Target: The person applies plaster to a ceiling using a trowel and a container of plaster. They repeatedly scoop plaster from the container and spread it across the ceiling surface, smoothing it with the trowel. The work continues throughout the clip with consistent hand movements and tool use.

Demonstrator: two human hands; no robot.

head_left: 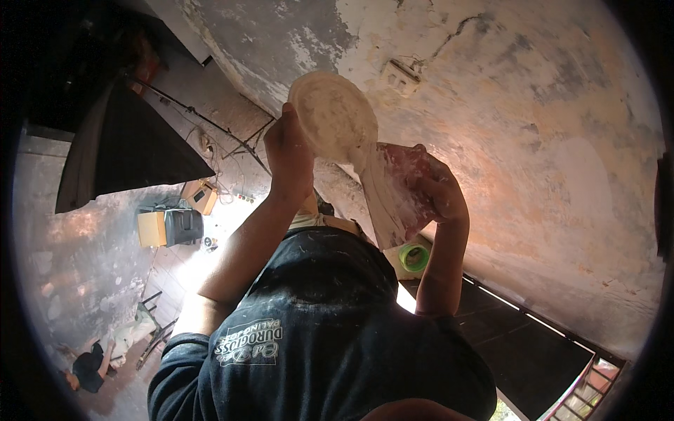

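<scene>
Out past your dark shirt (330,330), in the head view, your 2 forearms reach up and bring the hands near each other. Your left hand (288,154) grips the left rim of a round pale disc (333,116), its face smeared with whitish paste. Your right hand (442,191), wrist bent inward, pinches the right edge of a reddish, paste-streaked spreader (400,196) by the disc's lower right rim (whether they touch, you cannot tell). Near your right forearm sits 1 bright green tub (405,259), contents too small to make out.
</scene>
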